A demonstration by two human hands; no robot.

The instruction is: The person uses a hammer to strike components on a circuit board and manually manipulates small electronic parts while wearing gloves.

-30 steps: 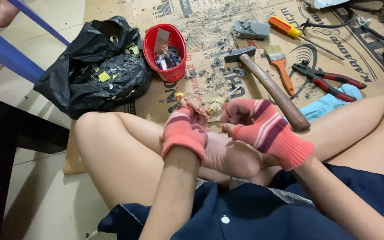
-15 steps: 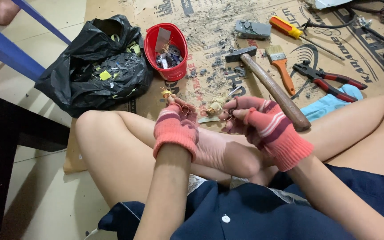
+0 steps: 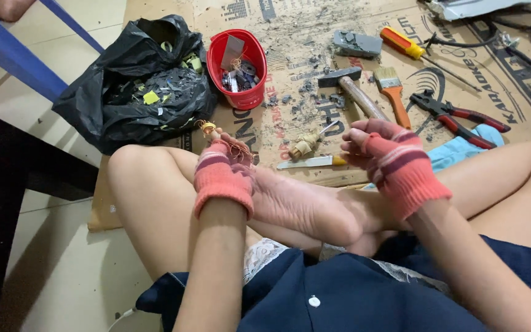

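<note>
My left hand (image 3: 221, 173), in a pink fingerless glove, rests over my crossed leg and pinches a small tangle of thin copper wire (image 3: 208, 128) at its fingertips. My right hand (image 3: 390, 158), in a matching striped glove, hovers to the right with its fingers curled in, and I see nothing in it. On the cardboard between the hands lie a small beige wound coil (image 3: 304, 146) and a knife (image 3: 307, 163) with a yellow handle end.
On the cardboard sheet (image 3: 290, 37) beyond my legs lie a red bucket (image 3: 248, 98) of scrap parts, a hammer (image 3: 353, 86), a paintbrush (image 3: 394, 92), red-handled pliers (image 3: 459, 115), a screwdriver (image 3: 404, 43) and a grey block (image 3: 356, 43). A black bag (image 3: 93, 104) of debris sits left; a blue cloth (image 3: 462, 150) right.
My hands were close together over the coil and have drawn apart, the left going left with the copper wire and the right going right.
</note>
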